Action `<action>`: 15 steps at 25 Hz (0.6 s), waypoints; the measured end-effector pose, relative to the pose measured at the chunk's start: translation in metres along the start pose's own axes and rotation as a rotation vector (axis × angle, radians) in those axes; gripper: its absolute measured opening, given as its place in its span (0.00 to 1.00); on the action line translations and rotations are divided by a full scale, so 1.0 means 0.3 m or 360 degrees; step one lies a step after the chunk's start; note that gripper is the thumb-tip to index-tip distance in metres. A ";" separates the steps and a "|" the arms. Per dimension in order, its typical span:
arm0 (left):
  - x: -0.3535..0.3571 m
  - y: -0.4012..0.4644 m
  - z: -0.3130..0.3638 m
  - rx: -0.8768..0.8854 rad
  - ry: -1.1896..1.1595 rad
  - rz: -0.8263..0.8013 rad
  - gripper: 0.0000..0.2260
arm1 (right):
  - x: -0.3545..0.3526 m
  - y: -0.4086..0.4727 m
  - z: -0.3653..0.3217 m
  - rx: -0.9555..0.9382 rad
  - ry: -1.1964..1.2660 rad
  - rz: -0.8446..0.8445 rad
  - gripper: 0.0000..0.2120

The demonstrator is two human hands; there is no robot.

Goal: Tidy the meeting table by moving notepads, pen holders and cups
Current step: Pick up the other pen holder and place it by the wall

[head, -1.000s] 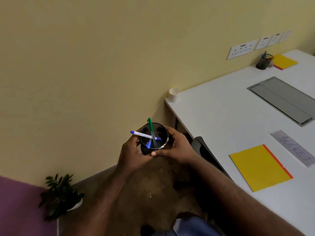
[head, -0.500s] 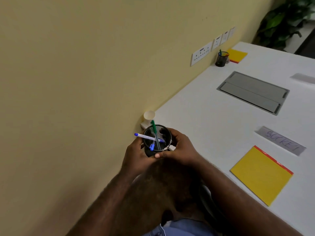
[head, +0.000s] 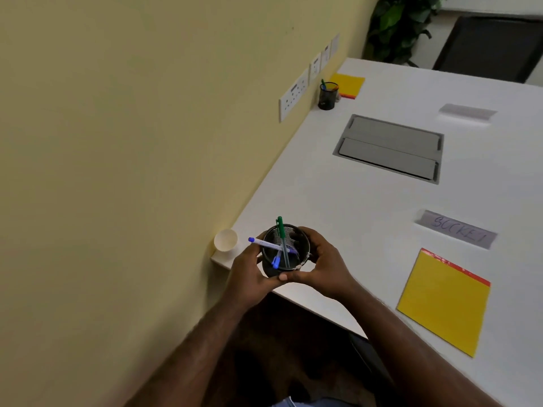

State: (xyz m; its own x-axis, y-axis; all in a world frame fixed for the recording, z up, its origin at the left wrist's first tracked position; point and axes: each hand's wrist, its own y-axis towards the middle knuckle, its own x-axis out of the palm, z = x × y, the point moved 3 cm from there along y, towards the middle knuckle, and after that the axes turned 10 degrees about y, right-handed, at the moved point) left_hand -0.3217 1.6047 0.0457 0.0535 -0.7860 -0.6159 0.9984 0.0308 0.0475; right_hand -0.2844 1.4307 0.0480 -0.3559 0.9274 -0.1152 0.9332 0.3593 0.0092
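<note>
Head view, only one: both hands wrap a black mesh pen holder (head: 285, 250), left hand (head: 249, 271) on its left wall, right hand (head: 324, 267) on its right wall and near rim, fingers curled against the mesh, thumbs meeting at the front. Holder upright, long axis vertical, carrying a green pen (head: 280, 230) standing up and a blue-capped pen (head: 266, 244) lying across the rim toward the left. It sits over the near left corner of the white surface (head: 338, 207); cannot tell if the base touches or is just above. Paper cup (head: 225, 240) just beside it to the left, at the very corner by the wall. Free surface lies forward and right of the hands. Near yellow notepad (head: 443, 301) is to the right, nearer the right hand. A second pen holder (head: 328, 96) and far yellow notepad (head: 348, 85) sit together well away along the wall. Likely step: setting the holder down; the sideways pen points at the cup, could knock it.
</note>
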 end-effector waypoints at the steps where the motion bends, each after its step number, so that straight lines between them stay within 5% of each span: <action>1: 0.008 0.041 -0.015 0.0033 0.0005 -0.0054 0.34 | -0.006 0.021 0.012 0.0002 -0.0018 0.0043 0.44; 15: 0.171 0.536 -0.167 0.0232 0.0162 -0.0653 0.41 | -0.126 0.316 0.190 0.0126 -0.0233 0.0593 0.41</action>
State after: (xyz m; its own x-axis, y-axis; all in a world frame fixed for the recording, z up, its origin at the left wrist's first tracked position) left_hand -0.1576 1.6001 -0.0176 -0.3379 -0.6499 -0.6808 0.9246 -0.3642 -0.1112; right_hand -0.1795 1.4238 -0.0034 0.0131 0.9658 -0.2589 0.9999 -0.0132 0.0013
